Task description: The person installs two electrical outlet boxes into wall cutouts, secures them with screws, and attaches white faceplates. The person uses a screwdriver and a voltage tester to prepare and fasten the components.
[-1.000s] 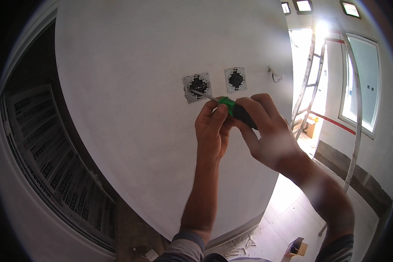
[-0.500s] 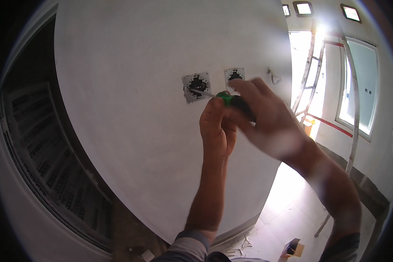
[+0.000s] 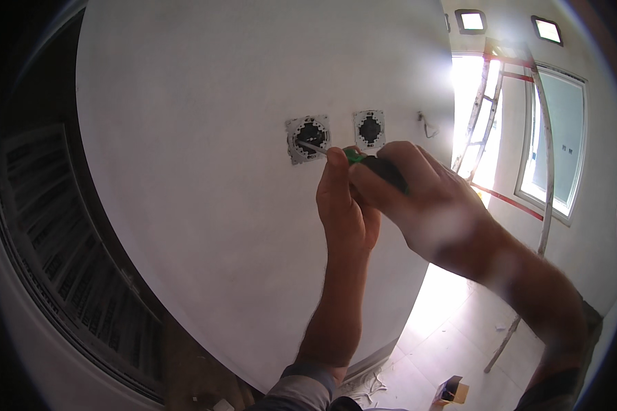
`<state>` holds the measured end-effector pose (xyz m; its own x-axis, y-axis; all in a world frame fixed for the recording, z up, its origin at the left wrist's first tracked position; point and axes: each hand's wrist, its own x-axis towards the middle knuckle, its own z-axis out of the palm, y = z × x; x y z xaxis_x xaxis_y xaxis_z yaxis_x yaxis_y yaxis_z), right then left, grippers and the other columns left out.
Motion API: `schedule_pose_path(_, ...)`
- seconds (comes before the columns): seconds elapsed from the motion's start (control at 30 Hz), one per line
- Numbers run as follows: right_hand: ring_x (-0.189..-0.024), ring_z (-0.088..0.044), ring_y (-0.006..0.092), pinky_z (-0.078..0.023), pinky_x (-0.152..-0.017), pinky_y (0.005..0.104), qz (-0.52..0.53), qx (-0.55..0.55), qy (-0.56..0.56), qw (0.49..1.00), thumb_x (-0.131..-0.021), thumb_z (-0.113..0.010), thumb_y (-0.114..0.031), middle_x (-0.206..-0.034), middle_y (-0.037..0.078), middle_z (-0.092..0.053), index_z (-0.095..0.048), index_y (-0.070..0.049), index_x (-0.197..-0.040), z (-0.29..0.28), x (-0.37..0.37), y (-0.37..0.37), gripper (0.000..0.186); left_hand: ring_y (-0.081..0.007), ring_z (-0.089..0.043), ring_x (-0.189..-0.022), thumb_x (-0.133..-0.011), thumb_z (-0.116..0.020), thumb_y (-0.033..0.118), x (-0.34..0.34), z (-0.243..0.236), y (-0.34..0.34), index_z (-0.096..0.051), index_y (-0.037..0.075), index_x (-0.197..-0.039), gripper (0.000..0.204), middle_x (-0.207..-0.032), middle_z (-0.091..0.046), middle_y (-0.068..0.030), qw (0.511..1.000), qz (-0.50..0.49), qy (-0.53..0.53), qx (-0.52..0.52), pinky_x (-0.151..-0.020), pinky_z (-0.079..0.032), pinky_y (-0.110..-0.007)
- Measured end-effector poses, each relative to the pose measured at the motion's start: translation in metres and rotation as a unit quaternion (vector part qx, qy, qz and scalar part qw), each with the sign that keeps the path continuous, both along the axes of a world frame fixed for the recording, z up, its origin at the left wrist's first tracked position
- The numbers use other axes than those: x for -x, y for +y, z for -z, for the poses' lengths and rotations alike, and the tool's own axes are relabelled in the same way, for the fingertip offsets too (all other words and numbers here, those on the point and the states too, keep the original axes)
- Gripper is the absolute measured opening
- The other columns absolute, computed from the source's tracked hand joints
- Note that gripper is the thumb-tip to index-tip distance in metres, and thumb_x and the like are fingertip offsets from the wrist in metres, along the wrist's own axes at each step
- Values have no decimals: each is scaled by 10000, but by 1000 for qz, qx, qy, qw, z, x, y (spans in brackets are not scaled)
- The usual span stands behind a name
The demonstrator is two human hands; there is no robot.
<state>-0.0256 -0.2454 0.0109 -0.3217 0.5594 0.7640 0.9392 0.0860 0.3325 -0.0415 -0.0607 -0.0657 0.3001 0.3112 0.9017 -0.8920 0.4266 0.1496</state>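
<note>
Two uncovered wall sockets with pale metal frames and dark centres are set side by side in the white wall. A screwdriver (image 3: pixel 391 172) with a green and black handle slants leftward, its shaft tip at the left part of the left socket (image 3: pixel 310 137). My right hand (image 3: pixel 435 205) is wrapped round the handle. My left hand (image 3: pixel 346 205) is closed below it, thumb and fingers pinching the screwdriver where shaft meets handle; part of this grip is hidden. Just above my right hand is the right socket (image 3: pixel 369 129), which neither hand touches.
Short wires (image 3: pixel 428 127) poke from the wall further right. A ladder (image 3: pixel 547 157) stands before a bright doorway and a window (image 3: pixel 554 137). On the tiled floor lies a small open carton (image 3: pixel 452 390) near pale cable scraps (image 3: pixel 369 389). At left is a dark slatted panel (image 3: pixel 68 267).
My right hand has turned on the handle and shifted slightly down and right, so the right socket shows fully. The screwdriver tip remains at the left socket. The view has shifted a little.
</note>
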Motion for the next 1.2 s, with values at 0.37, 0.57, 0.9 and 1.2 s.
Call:
schedule_pose_path(0.37, -930, -735, 307, -616, -761, 393, 76, 36, -60, 995, -976, -702, -151, -1086, 175, -641, -591, -36, -1320, -8, 1, -5, 380, -165, -661, -1145, -1108, -538, 233, -6, -3, -13, -596, 4, -1334, 327, -1213, -697, -106, 997, 69, -23, 11, -1000, -528, -330)
schedule_pose_path(0.57, -922, -725, 312, -619, -804, 401, 32, 38, 160, 986, -963, -685, -97, -1087, 173, -643, -608, -23, -1325, -10, 4, 3, 378, -171, -654, -1150, -1106, -540, 219, -10, -5, -13, -588, 4, -1350, 328, -1206, -691, -96, 999, 2, -16, 31, -1006, -523, -336)
schedule_pose_path(0.9, -855, -710, 290, -607, -809, 388, 74, 146, 223, 961, -964, -687, -116, -1151, 168, -633, -618, -6, -1264, -23, -5, 10, 327, -162, -656, -1147, -1110, -522, 180, -17, 0, -16, -576, -24, -1349, 319, -1256, -677, -133, 996, 20, -70, 44, -995, -542, -320)
schedule_pose_path(1.2, -791, -695, 244, -584, -709, 366, 65, 69, -27, 995, -969, -689, -143, -1056, 137, -633, -641, 1, -1090, -20, -7, 17, 194, -183, -661, -1160, -1094, -536, 109, -20, -3, -20, -540, -66, -1380, 335, -1271, -665, -163, 991, 74, -97, 47, -986, -556, -302)
